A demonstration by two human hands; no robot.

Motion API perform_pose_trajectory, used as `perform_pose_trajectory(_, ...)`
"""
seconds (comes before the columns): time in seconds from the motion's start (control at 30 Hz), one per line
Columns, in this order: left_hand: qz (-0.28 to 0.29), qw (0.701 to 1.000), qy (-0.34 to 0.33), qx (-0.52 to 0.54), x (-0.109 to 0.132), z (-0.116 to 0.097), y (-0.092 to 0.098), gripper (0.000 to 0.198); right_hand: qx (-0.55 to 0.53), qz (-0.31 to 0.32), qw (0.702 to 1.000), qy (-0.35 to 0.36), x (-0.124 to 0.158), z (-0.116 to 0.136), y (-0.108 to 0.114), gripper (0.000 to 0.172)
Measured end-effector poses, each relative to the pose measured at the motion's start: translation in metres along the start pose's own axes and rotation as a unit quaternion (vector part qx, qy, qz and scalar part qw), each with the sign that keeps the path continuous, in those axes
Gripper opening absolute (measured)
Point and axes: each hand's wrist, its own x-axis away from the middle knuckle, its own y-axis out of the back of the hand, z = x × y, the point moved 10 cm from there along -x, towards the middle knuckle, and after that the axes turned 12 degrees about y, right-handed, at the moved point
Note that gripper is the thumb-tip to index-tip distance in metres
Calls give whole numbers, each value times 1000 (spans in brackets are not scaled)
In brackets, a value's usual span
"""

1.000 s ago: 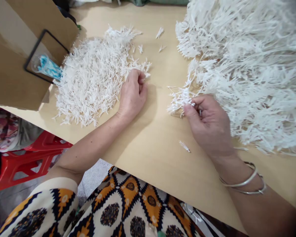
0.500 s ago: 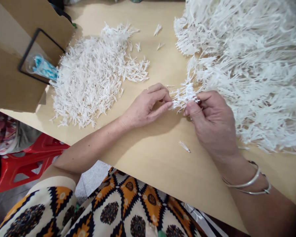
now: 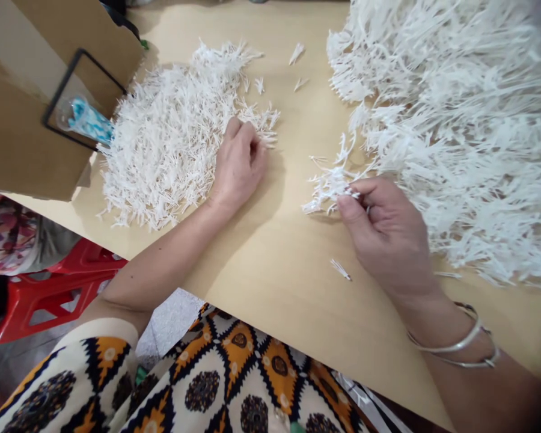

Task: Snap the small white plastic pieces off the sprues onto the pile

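At ten o'clock on your pale, smooth table [image 3: 270,270], a brown cardboard panel [image 3: 18,90] closes off the far side of the left pile [image 3: 166,132]. A black wire frame [image 3: 62,88] stands against it, round a clear cup [image 3: 89,121] with blue-and-white contents, tilted toward the pile. At eight, past the table edge, sits a red plastic stool [image 3: 29,297]. Loose pieces lie at twelve, and one stray piece [image 3: 341,270] at four, just below your right hand [image 3: 383,231].

Both piles are thin, white, forked sprigs: short and spiky at ten, longer and shaggier in the right pile [image 3: 469,138] at two. Your right thumb and forefinger pinch a tangled white cluster [image 3: 328,187] just beside that right pile. Your left hand [image 3: 238,162] touches the left pile's near edge, fingers curled; its fingertips are hidden, so I can't say whether they grip anything.
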Motion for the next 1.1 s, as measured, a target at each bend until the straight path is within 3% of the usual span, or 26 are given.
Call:
perform_pose_trajectory(0.13, 3, 999, 26, 28, -3, 18, 0, 35, -25, -30, 999, -20, -2, -7, 2, 11)
perform_pose_trajectory(0.27, -20, 998, 11, 52, 2, 16, 2, 38, -62, -74, 995, -17, -3, -13, 7, 11)
perform_pose_trajectory(0.4, -12, 999, -43, 23, 11, -13, 5, 50, -102, -104, 989, -12, -3, -17, 10, 9)
perform_pose_trajectory(0.57, 120, 979, -143, 83, 38, -69, -11, 33, -157, -129, 979, -13, -2, -23, 11, 9)
perform_pose_trajectory(0.67, 166, 967, -161, 103, 48, -81, -23, 27, -145, -117, 982, -11, -2, -24, 9, 10)
perform_pose_trajectory(0.87, 192, 973, -107, 76, 46, -75, -30, 14, -98, -74, 992, -36, -4, -19, 5, 10)
perform_pose_trajectory(0.97, 165, 984, -68, 0, 43, -67, -32, 12, -61, -21, 997, -34, -4, -11, -4, 8)
perform_pose_trajectory(1.1, 103, 993, -32, -45, 30, -43, -28, 12, -36, -9, 999, -20, -1, -3, -4, 7)
